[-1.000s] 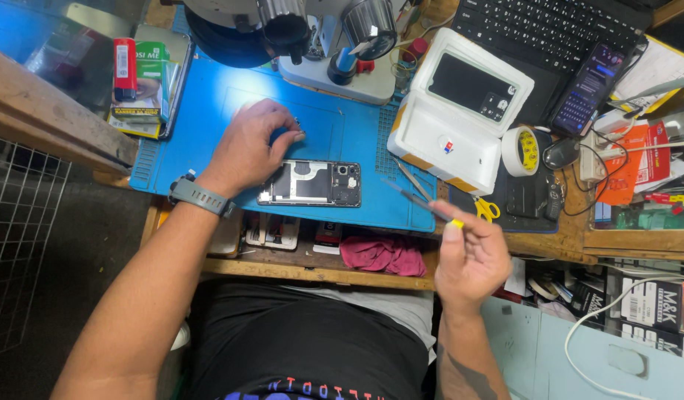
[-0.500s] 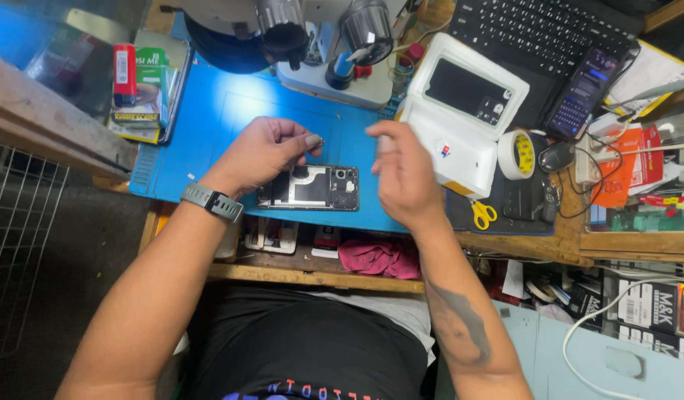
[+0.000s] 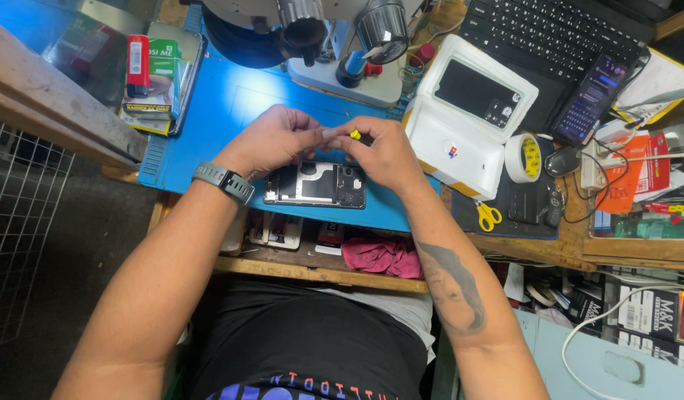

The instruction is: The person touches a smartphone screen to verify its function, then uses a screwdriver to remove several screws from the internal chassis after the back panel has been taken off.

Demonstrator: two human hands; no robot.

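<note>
My right hand [image 3: 382, 152] had come in to meet my left hand [image 3: 271, 141] over the opened phone [image 3: 316, 185]; fingers pinched a small yellow-tipped tool [image 3: 342, 134]. Phone looked light, stiff, fragile: hold its edges.

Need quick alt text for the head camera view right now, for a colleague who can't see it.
Both hands meet over an opened phone lying on a blue mat: the right hand pinches a small yellow-tipped tool, and the left hand touches its other end. A microscope base stands behind, with a white case and tape roll to the right.
</note>
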